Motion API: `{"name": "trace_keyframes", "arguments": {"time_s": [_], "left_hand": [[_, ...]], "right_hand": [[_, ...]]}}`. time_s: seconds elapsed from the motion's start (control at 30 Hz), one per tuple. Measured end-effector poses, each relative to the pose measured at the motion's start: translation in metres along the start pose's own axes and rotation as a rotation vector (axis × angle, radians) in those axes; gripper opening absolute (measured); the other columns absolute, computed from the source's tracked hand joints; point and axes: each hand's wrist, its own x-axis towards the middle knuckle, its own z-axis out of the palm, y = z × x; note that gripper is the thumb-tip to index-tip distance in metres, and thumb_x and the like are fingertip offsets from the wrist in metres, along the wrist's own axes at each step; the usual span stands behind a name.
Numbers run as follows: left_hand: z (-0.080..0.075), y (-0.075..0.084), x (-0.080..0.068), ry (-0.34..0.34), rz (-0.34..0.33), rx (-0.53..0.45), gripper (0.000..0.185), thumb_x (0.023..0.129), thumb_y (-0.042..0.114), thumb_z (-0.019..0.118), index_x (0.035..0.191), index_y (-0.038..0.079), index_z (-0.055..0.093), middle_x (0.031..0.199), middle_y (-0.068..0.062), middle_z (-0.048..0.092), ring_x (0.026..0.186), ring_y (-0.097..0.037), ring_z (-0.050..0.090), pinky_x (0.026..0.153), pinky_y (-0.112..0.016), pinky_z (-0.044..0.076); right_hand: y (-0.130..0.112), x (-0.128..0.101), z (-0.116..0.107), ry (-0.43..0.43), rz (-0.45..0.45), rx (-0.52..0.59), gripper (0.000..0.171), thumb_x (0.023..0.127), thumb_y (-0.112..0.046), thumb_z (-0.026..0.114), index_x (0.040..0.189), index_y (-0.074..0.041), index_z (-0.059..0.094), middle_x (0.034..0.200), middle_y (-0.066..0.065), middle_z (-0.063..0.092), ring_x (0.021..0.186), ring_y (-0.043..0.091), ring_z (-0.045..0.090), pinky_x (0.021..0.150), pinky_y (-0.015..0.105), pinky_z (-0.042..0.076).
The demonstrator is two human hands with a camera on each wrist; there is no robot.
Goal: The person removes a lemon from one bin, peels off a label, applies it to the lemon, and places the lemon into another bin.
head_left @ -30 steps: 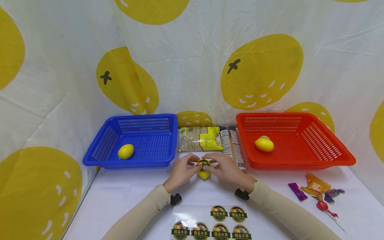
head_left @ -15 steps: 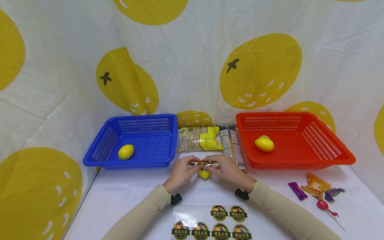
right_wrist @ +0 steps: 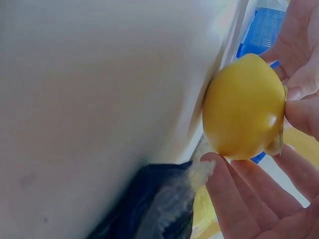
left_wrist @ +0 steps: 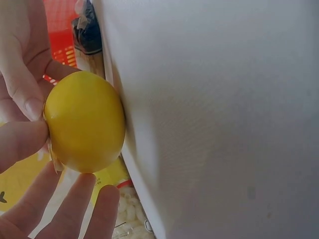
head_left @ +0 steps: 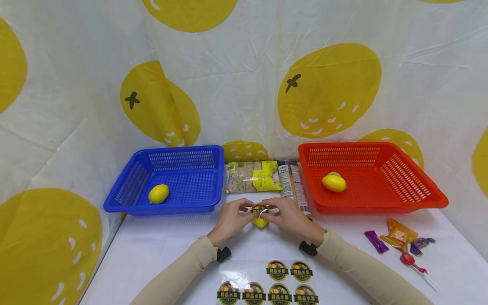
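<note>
A lemon (head_left: 261, 223) rests on the white table between my two hands, with a round black-and-gold sticker (head_left: 259, 209) on its upper side. My left hand (head_left: 231, 218) holds its left side and my right hand (head_left: 286, 216) the right, both thumbs meeting over the sticker. Seen from the left wrist, the lemon (left_wrist: 87, 122) stands close against the tabletop, fingers curved along its far side. A loose edge of the sticker (right_wrist: 277, 144) lifts off the lemon in the right wrist view. The thumbs hide part of the label.
A sheet of stickers (head_left: 244, 271) lies in front. A blue basket (head_left: 164, 208) at left and a red basket (head_left: 366, 205) at right each hold one lemon. Between them lie a yellow food bag (head_left: 253, 177) and long packets (head_left: 293, 182). Candies (head_left: 398, 235) and a lollipop (head_left: 408, 259) lie right.
The hands stay around the lemon while the thumbs shift slightly over the sticker, and the glare on it changes. The head view has turned slightly.
</note>
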Motion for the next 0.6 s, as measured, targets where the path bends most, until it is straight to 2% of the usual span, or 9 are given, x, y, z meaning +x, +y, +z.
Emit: {"name": "trace_keyframes", "arguments": {"time_s": [0.3, 0.6], "left_hand": [[0.0001, -0.0005, 0.0008, -0.017, -0.025, -0.003, 0.027, 0.09, 0.034, 0.077, 0.113, 0.02, 0.075, 0.12, -0.005, 0.076, 0.112, -0.028, 0.07, 0.089, -0.045, 0.057], [0.001, 0.001, 0.0005, 0.006, -0.023, 0.005, 0.027, 0.089, 0.033, 0.079, 0.111, 0.019, 0.074, 0.117, -0.001, 0.077, 0.109, -0.026, 0.071, 0.089, -0.043, 0.057]], "right_hand": [[-0.0029, -0.0005, -0.0006, -0.015, 0.035, -0.002, 0.032, 0.092, -0.021, 0.076, 0.124, -0.014, 0.074, 0.12, 0.003, 0.077, 0.104, 0.025, 0.075, 0.077, 0.031, 0.063], [-0.0037, 0.0, -0.0003, -0.017, 0.031, 0.022, 0.034, 0.093, -0.022, 0.076, 0.126, -0.013, 0.073, 0.122, 0.005, 0.076, 0.104, 0.026, 0.075, 0.076, 0.031, 0.063]]}}
